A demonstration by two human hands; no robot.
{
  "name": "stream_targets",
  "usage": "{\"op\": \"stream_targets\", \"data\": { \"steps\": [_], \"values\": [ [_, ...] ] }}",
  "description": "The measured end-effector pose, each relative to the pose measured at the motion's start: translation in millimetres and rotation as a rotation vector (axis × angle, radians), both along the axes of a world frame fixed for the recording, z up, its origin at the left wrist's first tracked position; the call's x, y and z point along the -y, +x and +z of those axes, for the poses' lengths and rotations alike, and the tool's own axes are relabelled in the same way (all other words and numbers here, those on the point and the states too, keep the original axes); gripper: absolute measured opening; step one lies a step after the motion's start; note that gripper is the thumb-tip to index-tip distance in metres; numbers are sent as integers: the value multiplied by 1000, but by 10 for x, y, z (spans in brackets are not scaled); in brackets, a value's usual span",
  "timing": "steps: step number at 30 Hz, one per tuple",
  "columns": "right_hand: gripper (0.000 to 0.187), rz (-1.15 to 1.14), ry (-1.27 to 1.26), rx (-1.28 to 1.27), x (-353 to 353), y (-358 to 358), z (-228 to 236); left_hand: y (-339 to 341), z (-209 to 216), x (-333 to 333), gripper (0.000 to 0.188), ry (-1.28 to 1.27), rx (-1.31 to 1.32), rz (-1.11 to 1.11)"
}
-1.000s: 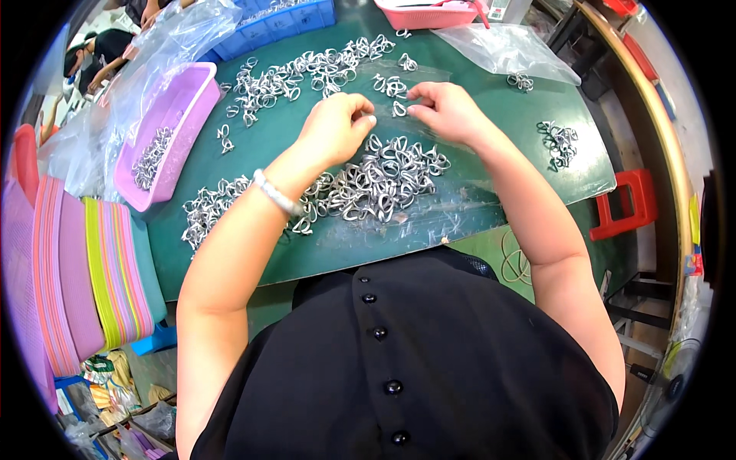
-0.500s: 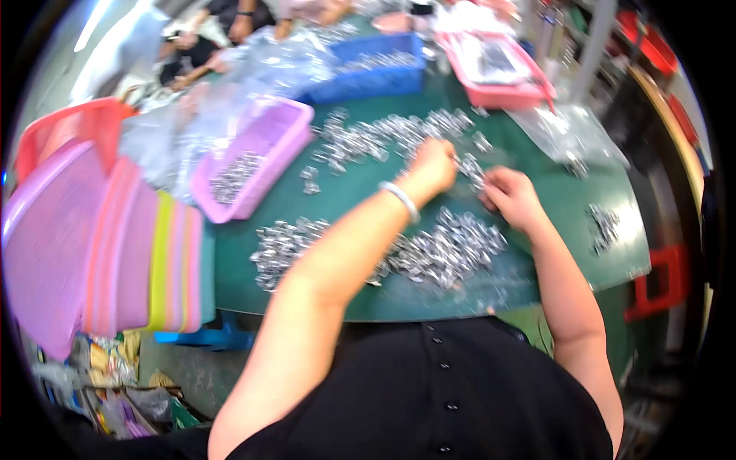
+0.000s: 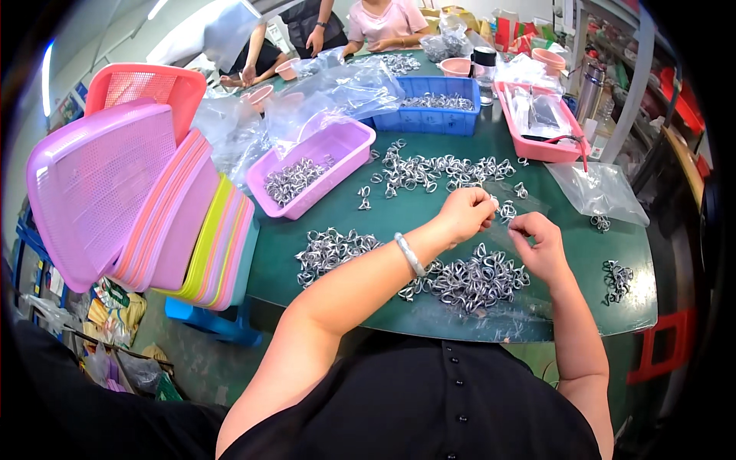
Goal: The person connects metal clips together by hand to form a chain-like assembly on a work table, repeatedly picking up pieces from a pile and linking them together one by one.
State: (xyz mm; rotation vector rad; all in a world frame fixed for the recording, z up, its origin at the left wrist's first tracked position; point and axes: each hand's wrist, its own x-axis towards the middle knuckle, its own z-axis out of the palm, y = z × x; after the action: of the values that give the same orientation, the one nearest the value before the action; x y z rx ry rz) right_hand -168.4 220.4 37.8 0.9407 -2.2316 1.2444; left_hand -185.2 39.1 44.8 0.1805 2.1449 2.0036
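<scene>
My left hand, with a pale bangle on its wrist, is closed in a pinch above the green table. Facing it, my right hand pinches thumb against fingers. What looks like thin clear plastic film spans the space around both hands, its edges hard to make out. Several silvery metal rings show between the hands. Beyond them spreads a loose band of rings. Nearer to me lie a dense ring heap and another heap, partly behind my left forearm.
A purple basket with rings stands left of centre, a blue bin behind it. Stacked colourful baskets rise at the left. To the right are a pink tray, a plastic bag and a small ring pile. People sit across the table.
The view has shifted, so the table sits lower and more to the right, and the people opposite show more. Both hands stay closed and close together, with rings between them.
</scene>
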Motion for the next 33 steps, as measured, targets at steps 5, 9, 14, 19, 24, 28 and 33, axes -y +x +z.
{"op": "stream_targets", "data": {
  "steps": [5,9,14,19,24,28,33],
  "values": [
    [12,43,34,-123,151,193,204,305,-11,48,14,179,-11,-73],
    [26,57,-66,51,237,355,244,495,0,139,10,198,-67,-85],
    [31,72,-7,-107,307,415,238,679,63,208,13,198,-95,-2],
    [25,82,-93,18,395,486,243,868,66,279,11,259,-198,52],
    [9,166,-286,387,394,449,139,950,33,274,9,23,-457,167],
    [9,188,-329,466,461,476,111,971,-24,318,10,130,-395,174],
    [8,222,-409,499,482,536,64,1049,-38,330,9,120,-460,197]
  ]
}}
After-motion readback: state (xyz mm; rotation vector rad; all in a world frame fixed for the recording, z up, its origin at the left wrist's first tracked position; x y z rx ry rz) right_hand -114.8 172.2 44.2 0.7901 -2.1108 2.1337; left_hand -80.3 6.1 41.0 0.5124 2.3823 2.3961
